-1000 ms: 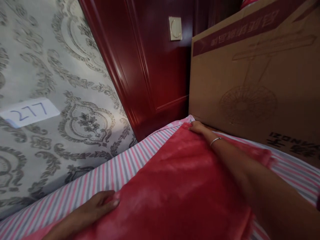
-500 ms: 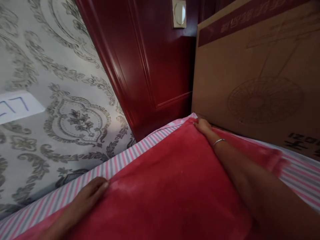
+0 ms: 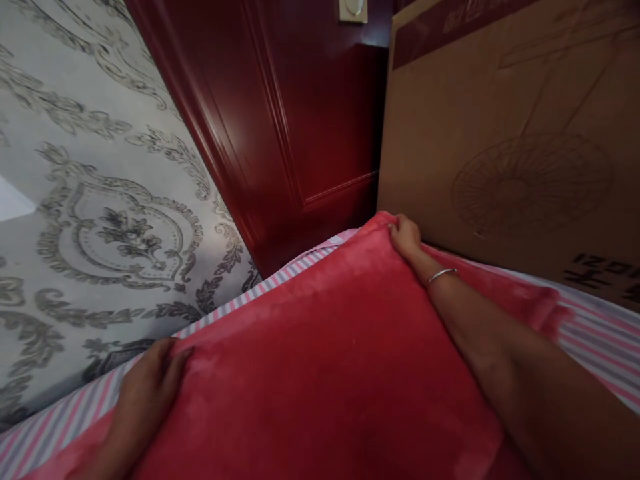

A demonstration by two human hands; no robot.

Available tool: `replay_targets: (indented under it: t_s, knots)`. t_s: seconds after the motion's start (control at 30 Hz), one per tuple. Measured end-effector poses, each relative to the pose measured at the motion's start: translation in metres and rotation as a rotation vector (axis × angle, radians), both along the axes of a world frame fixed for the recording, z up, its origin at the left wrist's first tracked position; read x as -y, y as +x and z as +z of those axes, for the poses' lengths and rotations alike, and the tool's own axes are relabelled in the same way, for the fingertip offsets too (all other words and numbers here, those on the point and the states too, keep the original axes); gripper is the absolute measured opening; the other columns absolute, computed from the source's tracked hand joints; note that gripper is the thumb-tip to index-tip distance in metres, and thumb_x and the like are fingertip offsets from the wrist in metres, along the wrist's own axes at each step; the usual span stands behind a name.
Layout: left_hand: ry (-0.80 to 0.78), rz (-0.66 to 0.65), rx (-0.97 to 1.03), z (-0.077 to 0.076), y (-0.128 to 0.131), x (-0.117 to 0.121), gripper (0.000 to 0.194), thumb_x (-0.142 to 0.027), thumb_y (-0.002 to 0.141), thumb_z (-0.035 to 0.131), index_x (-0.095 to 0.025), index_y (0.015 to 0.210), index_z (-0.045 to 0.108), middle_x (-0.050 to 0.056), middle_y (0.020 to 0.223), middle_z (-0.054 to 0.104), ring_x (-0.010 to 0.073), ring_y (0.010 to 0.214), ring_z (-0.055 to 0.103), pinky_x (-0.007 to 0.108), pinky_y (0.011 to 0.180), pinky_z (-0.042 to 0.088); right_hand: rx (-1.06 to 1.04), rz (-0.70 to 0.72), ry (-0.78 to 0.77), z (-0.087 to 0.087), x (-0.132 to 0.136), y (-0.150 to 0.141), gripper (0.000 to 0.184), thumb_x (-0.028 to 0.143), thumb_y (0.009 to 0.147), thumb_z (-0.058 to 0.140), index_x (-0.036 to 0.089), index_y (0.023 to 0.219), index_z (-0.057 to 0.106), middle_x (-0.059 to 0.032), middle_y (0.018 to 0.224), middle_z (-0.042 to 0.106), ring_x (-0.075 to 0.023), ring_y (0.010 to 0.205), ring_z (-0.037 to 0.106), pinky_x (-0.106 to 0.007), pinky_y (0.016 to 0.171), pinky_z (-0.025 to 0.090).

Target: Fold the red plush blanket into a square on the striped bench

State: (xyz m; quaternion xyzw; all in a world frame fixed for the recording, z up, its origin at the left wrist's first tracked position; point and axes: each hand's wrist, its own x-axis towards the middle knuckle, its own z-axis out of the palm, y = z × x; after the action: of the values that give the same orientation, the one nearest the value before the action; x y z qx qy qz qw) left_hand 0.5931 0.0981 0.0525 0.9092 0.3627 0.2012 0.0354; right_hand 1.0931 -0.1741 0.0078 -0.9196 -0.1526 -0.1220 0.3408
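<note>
A red cloth with paler, faded-looking patches lies over a pink, grey and white striped sheet. At its far corner, my right hand grips the edge, fingers curled into the fabric; a thin silver bangle circles that wrist. My left hand is closed on the cloth's left edge nearer to me, its fingertips partly hidden. Between both hands the cloth stretches fairly flat, and its far edge overlaps the sheet's corner.
Close beyond the far edge stands a dark red panelled door or cabinet with a pale switch-like fitting. A large cardboard box with a fan drawing borders the right side. Patterned wallpaper runs along the left.
The cloth's far edge has moved outward over the sheet's corner with my right hand. My left hand has shifted left with its edge. The camera view has tilted slightly.
</note>
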Motion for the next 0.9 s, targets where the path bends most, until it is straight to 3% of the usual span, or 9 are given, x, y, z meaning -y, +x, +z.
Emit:
replay_targets:
  t_s: [0.13, 0.23, 0.5, 0.73, 0.9]
  knots:
    - [-0.047, 0.037, -0.173, -0.015, 0.004, -0.004, 0.03, -0.046, 0.087, 0.036, -0.024, 0.089, 0.057, 0.012, 0.093, 0.075, 0.0307, 0.086, 0.072, 0.039, 0.075, 0.052, -0.076, -0.013, -0.033, 0.001, -0.001, -0.002, 0.034, 0.027, 0.095, 0.053, 0.015, 0.125, 0.064, -0.0141, 0.118, 0.07, -0.0277, 0.109, 0.064, -0.033, 0.092, 0.049]
    - [-0.086, 0.011, -0.185, -0.02, 0.007, -0.005, 0.03, -0.045, 0.087, 0.036, -0.024, 0.088, 0.057, 0.012, 0.092, 0.075, 0.0313, 0.089, 0.072, 0.039, 0.079, 0.053, -0.085, -0.021, -0.042, 0.0, -0.003, 0.0, 0.034, 0.026, 0.095, 0.054, 0.015, 0.126, 0.065, -0.0154, 0.119, 0.07, -0.0285, 0.109, 0.065, -0.034, 0.092, 0.05]
    - [-0.087, 0.068, -0.155, -0.02, 0.006, -0.005, 0.039, -0.049, 0.085, 0.035, -0.02, 0.097, 0.059, 0.017, 0.102, 0.074, 0.0349, 0.096, 0.071, 0.043, 0.081, 0.053, -0.087, -0.014, -0.134, -0.002, -0.004, 0.0, 0.039, 0.028, 0.095, 0.057, 0.014, 0.13, 0.063, -0.0165, 0.121, 0.07, -0.029, 0.112, 0.065, -0.035, 0.092, 0.05]
    - [-0.197, 0.002, -0.134, -0.012, 0.004, 0.004, 0.04, -0.058, 0.087, 0.036, -0.025, 0.09, 0.058, 0.006, 0.089, 0.074, 0.0274, 0.088, 0.07, 0.034, 0.077, 0.051, -0.113, -0.009, -0.283, -0.002, -0.001, -0.003, 0.041, 0.035, 0.1, 0.049, 0.006, 0.125, 0.066, -0.0259, 0.123, 0.067, -0.0356, 0.116, 0.064, -0.041, 0.093, 0.049]
    - [-0.154, 0.054, -0.19, -0.017, 0.005, 0.0, 0.041, -0.052, 0.089, 0.034, -0.022, 0.099, 0.06, 0.01, 0.095, 0.073, 0.0288, 0.091, 0.07, 0.034, 0.076, 0.049, -0.116, 0.034, -0.363, 0.004, 0.0, -0.009, 0.044, 0.033, 0.104, 0.041, 0.004, 0.129, 0.063, -0.0255, 0.126, 0.065, -0.0336, 0.117, 0.064, -0.038, 0.094, 0.049]
